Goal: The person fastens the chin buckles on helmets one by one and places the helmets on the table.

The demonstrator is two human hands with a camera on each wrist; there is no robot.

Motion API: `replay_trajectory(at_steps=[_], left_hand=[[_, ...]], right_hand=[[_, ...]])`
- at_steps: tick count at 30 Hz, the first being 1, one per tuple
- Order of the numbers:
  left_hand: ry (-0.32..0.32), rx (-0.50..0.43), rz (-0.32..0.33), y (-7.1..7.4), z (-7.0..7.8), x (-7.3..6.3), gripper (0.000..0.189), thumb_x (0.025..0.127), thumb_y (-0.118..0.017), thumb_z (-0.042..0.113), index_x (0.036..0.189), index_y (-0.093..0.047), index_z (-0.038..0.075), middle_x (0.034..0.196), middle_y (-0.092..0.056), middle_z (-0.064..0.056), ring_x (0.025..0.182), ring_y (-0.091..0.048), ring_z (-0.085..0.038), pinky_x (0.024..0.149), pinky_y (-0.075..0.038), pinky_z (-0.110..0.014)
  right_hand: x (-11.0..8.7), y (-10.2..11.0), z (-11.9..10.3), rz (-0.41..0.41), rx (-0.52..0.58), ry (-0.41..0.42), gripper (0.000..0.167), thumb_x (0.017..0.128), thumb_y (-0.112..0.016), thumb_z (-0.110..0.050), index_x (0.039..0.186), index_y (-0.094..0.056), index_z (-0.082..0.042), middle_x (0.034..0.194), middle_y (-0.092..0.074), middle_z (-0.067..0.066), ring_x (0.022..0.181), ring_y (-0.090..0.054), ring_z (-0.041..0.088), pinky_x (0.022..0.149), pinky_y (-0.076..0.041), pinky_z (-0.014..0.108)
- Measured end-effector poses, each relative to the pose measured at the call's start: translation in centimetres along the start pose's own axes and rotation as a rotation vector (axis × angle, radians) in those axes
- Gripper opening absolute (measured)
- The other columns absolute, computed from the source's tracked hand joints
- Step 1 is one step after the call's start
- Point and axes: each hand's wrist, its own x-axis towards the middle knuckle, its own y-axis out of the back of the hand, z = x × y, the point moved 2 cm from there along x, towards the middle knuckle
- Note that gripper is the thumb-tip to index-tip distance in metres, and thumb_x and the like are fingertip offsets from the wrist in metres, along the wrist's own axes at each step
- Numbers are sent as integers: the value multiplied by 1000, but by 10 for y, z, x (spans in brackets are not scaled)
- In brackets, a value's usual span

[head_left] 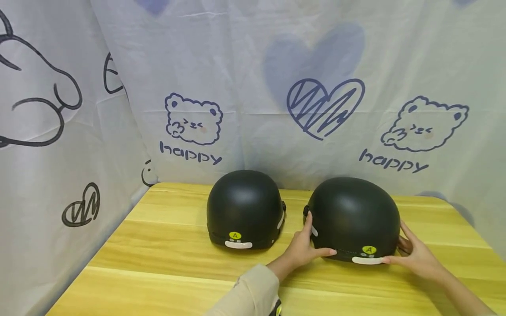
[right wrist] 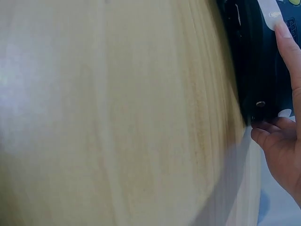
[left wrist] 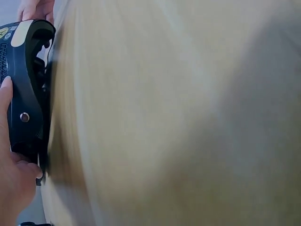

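Observation:
Two matte black helmets stand dome up on the wooden table. My left hand and right hand grip the right-hand helmet from both sides. Each thumb lies along its near lower rim, the right one at the end of a white strip under a yellow round "A" sticker. The other fingers reach round the helmet's sides, partly hidden. In the left wrist view the helmet's edge shows a round rivet. The right wrist view has the right thumb on the white strip and fingers at the lower edge.
Left of the held helmet sits the other helmet, with a matching yellow sticker and white strip. A dark object with a yellow patch shows partly beside the left sleeve. White printed curtains hang behind and left of the table.

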Motion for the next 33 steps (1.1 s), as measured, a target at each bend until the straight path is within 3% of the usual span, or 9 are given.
replay_trajectory(at_steps=[5,10,13,17,21,24,26,31,33], left_hand=[[-12,0,42,5,5,-2,107,73,-77,41,151,-8,16,126,-56,-20,108,-58,-23,93,-48,-32],[6,-31,62,6,10,-3,107,71,-78,41,150,-11,16,139,-47,-17,126,-48,-21,97,-47,-31],[4,-89,72,9,12,-3,106,71,-78,40,150,-13,14,111,-61,-7,87,-61,-9,69,-48,-19],[-3,-147,100,16,14,-4,103,71,-80,36,149,-18,9,69,-35,3,55,-31,-7,52,-27,-19],[8,-174,134,23,18,-5,99,71,-80,36,147,-24,6,74,-44,5,71,-53,-9,63,-38,-17],[29,-185,150,27,21,-6,96,72,-78,38,146,-26,5,83,-52,2,68,-48,-6,67,-41,-18],[28,-209,156,29,24,-6,94,74,-77,37,145,-27,2,72,-45,1,54,-29,-8,58,-35,-19],[13,-253,198,35,33,-4,88,77,-75,34,143,-29,-2,60,-24,6,47,-19,-9,46,-22,-21],[35,-246,220,36,37,-5,86,77,-75,35,142,-32,-1,65,-47,4,51,-41,-9,50,-36,-18]], right_hand=[[-3,3,-1,-9,33,-22,103,82,-71,-17,146,8,2,133,-32,40,96,-48,-18,73,-46,6],[-7,5,-10,61,19,-15,94,84,-69,-17,144,-1,9,129,-36,45,84,-41,-24,69,-45,5],[-8,6,-16,112,1,2,89,85,-67,-17,145,-5,9,128,-38,45,83,-40,-25,67,-44,3],[-6,5,-23,129,-9,24,85,87,-66,-19,146,-9,7,127,-42,43,84,-40,-25,67,-42,1],[-4,5,-28,155,38,100,82,86,-66,-11,144,-13,10,114,-63,-3,87,-44,-24,70,-43,1],[-3,7,-32,178,82,155,79,85,-66,-6,142,-15,13,102,-45,-37,90,-44,-24,72,-42,0],[-1,8,-34,184,98,169,78,85,-65,-5,142,-15,13,100,-40,-41,90,-44,-24,72,-41,0],[3,12,-41,195,92,161,75,87,-62,-7,143,-15,11,100,-39,-42,90,-42,-24,70,-43,1],[4,14,-44,206,84,155,74,88,-61,-8,144,-16,10,99,-37,-43,89,-40,-25,69,-43,2]])
